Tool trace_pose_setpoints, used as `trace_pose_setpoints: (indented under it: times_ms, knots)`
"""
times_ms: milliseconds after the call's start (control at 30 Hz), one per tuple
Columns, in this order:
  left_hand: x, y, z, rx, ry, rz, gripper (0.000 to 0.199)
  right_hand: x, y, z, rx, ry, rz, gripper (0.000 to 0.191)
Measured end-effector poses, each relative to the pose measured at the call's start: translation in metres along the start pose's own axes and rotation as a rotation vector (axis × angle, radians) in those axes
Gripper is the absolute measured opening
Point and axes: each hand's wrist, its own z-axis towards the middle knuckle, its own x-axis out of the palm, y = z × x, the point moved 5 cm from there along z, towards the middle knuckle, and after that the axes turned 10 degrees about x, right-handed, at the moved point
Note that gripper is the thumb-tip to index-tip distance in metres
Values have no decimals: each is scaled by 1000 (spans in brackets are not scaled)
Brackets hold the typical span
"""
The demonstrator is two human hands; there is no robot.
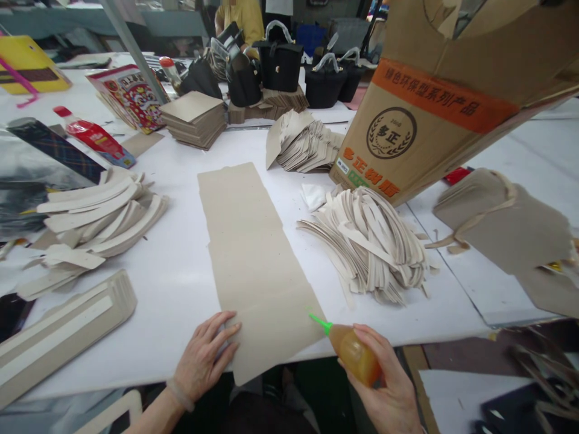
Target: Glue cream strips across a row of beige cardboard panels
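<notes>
I see the left hand at the bottom centre of the frame, lying flat with fingers spread, its fingertips pressing on the near left edge of a long cardboard strip; the grip is apart, holding nothing, only pinning the sheet down. The strip lies on the white surface and runs from the bottom centre up toward the middle of the frame, its near end hanging slightly over the surface's edge. The right hand, at the lower right, has its grip clamped around an amber glue bottle, tilted so that its green nozzle points up and left, the tip just at the strip's right edge; I cannot tell whether it touches. To the right of the strip, in the middle of the frame, sits a heap of pale curved strips, and behind it a large cardboard box with orange printing leans at the upper right. At the left, a looser pile of curved pieces lies on the surface, with a stack of long flat boards at the lower left. Along the top of the frame stand black handbags, with a person in a yellow top behind them.
</notes>
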Motion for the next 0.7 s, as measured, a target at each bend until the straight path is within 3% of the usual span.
trace_pose_setpoints:
  times_ms: [133, 267, 333, 533, 700]
  knots:
    - [-3, -1, 1, -33, 25, -43, 32, 16, -3, -5, 168, 25, 179, 48]
    - [-9, -1, 3, -40, 46, -108, 34, 48, 5, -14, 375, 110, 447, 53]
    - [-12, -1, 4, -38, 58, -147, 35, 61, 19, -20, 288, 166, 415, 52]
    - [-13, 1, 3, -46, 72, -203, 37, 86, 65, -33, -176, 251, 133, 51]
    - [-13, 2, 0, -50, 70, -223, 38, 91, 76, -33, -239, 256, 41, 50]
